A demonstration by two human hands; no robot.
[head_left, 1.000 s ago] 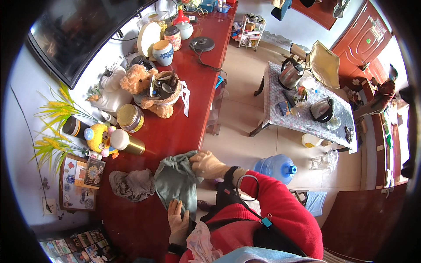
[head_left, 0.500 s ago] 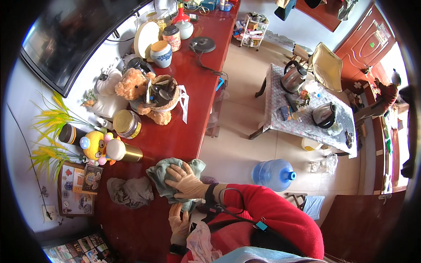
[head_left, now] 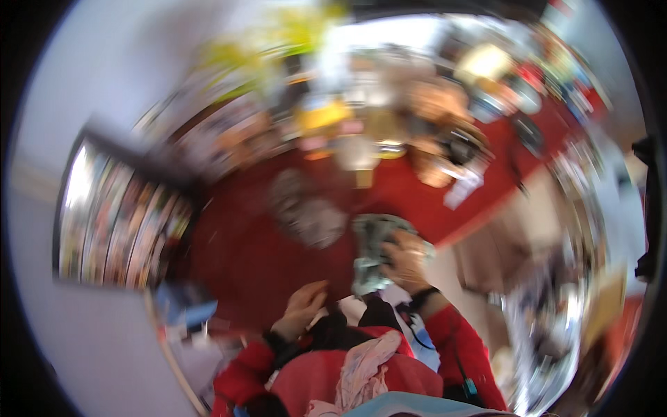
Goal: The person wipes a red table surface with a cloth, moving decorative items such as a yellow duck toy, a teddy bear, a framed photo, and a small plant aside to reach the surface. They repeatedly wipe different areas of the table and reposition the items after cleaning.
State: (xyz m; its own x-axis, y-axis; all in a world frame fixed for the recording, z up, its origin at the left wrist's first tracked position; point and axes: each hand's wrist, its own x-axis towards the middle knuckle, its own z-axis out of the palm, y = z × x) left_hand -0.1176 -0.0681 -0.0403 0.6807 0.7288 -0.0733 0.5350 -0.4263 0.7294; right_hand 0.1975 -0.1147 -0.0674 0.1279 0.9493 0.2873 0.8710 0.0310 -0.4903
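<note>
A grey-green cloth (head_left: pixel 369 251) lies bunched on the dark red tabletop (head_left: pixel 240 240), close to its front edge. My gloved right hand (head_left: pixel 410 263) is on the cloth, its fingers bent over the right part. To the left, at the table's near edge, my gloved left hand (head_left: pixel 302 307) is apart from the cloth, its fingers loosely stretched and holding nothing that shows. A crumpled grey cloth (head_left: pixel 316 221) rests farther in on the tabletop, touched by neither hand. Motion blur softens the whole picture.
Along the back stand a yellow toy (head_left: pixel 325 115), a gold-bodied container with a pale lid (head_left: pixel 358 154), a teddy bear with a basket (head_left: pixel 434 170) and several jars. A dark round base (head_left: pixel 528 133) with a cord sits farther right. A glossy multi-picture panel (head_left: pixel 121 219) is at the left.
The view has swung left, bringing the panel and the table's left end into sight. My right hand stays on the green cloth, its fingers more bent. My left hand is now farther from that cloth.
</note>
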